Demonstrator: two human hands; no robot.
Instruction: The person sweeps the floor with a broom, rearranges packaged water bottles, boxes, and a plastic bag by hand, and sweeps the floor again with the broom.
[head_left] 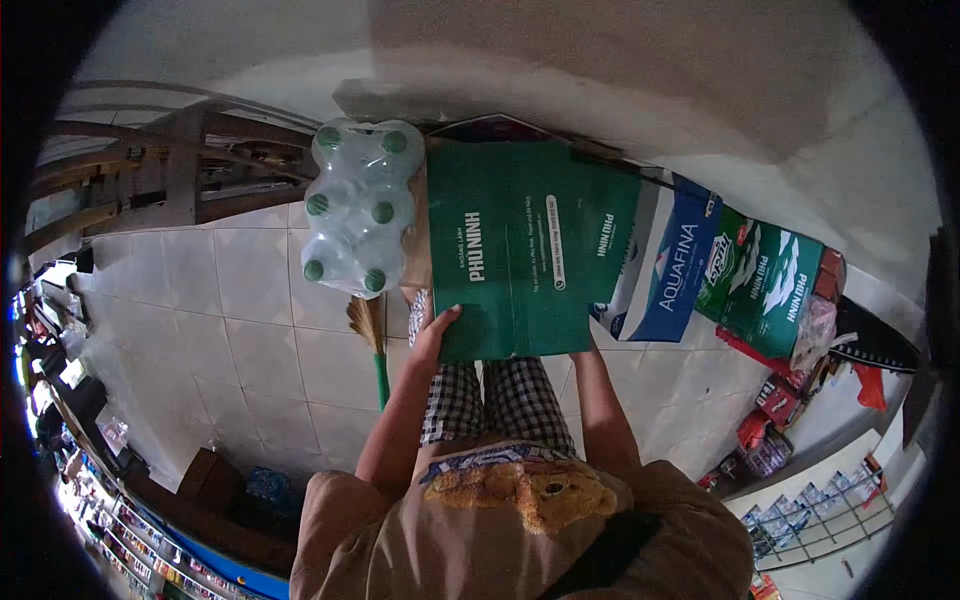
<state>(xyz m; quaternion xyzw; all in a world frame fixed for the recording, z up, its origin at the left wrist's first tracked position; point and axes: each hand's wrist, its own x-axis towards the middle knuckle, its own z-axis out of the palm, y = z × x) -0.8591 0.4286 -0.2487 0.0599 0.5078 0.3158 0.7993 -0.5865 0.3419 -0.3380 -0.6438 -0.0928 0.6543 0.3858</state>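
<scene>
A green flattened cardboard piece (505, 250) printed PHÚ NINH is held in front of my legs. My left hand (436, 330) grips its lower left edge, with the thumb lying on the front face. At its lower right edge is my right hand (584, 352), mostly hidden behind the cardboard. A shrink-wrapped pack of bottles with green caps (360, 210) stands just left of the cardboard. To the right, a blue and white AQUAFINA carton (672, 262) sits beside green PHÚ NINH cartons (765, 280).
A wooden rack (180, 165) stands at the upper left. Below the bottle pack lies a broom with a green handle (381, 375) on the tiled floor (255, 350). Stocked shelves (140, 545) line the lower left, and a wire rack with packets (820, 510) is at the lower right.
</scene>
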